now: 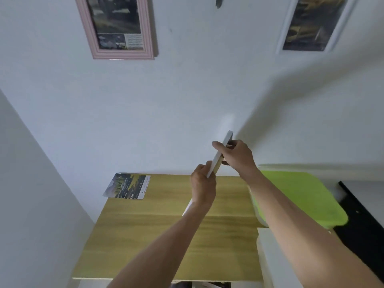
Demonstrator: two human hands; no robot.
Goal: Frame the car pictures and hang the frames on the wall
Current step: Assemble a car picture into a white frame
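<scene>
Both hands hold a white frame (218, 156) edge-on to the camera, up in front of the wall (187, 90) & above the wooden worktop (166, 235). Left hand (202, 187) has its grip closed round the frame's lower part, thumb on the near edge. Right hand (235, 155) has its grip closed on the upper part, thumb over the front, fingers behind. Frame tilts, top end leaning right, not touching the wall as far as I can tell. One car picture (126, 186) lies flat at the worktop's far left corner, loose, well apart from the hands. On the wall: a pink frame (116, 28) upper left w/ a picture inside, a second white frame (315, 23) upper right, also filled. Green lid (301, 196) sits right of the worktop, under the right forearm.
</scene>
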